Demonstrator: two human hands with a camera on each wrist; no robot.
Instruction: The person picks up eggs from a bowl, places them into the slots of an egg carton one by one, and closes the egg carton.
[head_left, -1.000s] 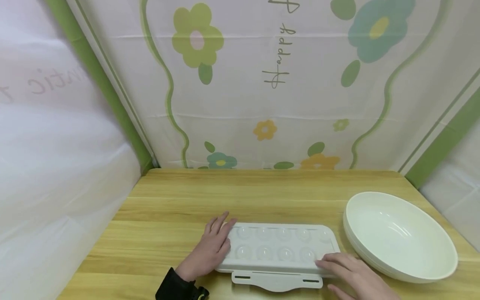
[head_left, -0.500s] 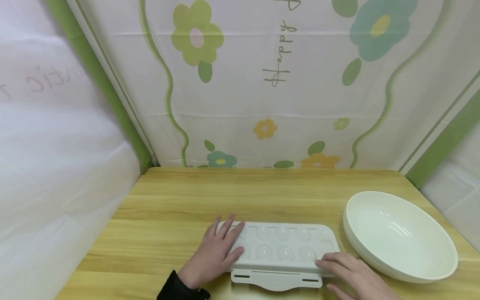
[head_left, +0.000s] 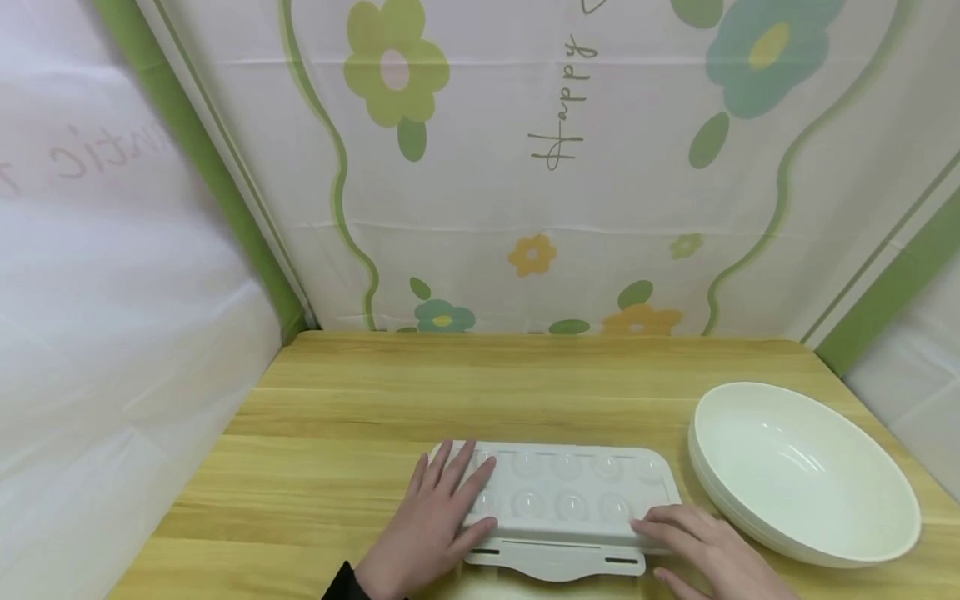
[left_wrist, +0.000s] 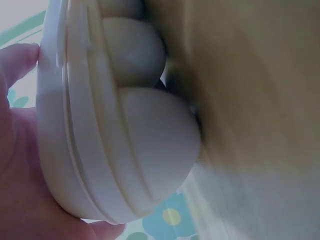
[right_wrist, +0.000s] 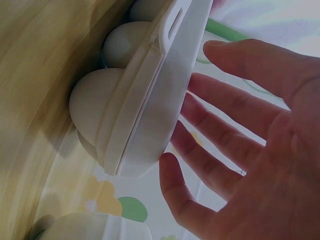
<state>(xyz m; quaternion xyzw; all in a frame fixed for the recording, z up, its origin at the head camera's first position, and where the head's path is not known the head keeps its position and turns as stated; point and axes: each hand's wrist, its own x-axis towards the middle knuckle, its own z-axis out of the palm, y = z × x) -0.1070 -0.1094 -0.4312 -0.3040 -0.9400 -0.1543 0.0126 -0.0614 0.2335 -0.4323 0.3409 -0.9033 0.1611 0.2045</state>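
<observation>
A white plastic egg box [head_left: 551, 485] with round bumps in its lid lies on the table. Rounded egg-shaped cups [left_wrist: 157, 135] bulge from its underside in the left wrist view. From the front side sticks out a slotted latch flap [head_left: 555, 562]. My left hand [head_left: 429, 523] rests on the left end of the lid, fingers spread and fairly straight. At the right front corner, my right hand [head_left: 711, 550] touches the lid with its fingertips; in the right wrist view its thumb stands apart from the box.
A large white bowl [head_left: 806, 475] stands on the wooden table [head_left: 360, 383] just right of the egg box. Behind the table hangs a white curtain [head_left: 465, 192] with printed flowers, and more fabric encloses both sides.
My left hand has slid from the left edge of the egg box further onto its lid, rightward and slightly nearer. My right hand and the box look nearly unmoved.
</observation>
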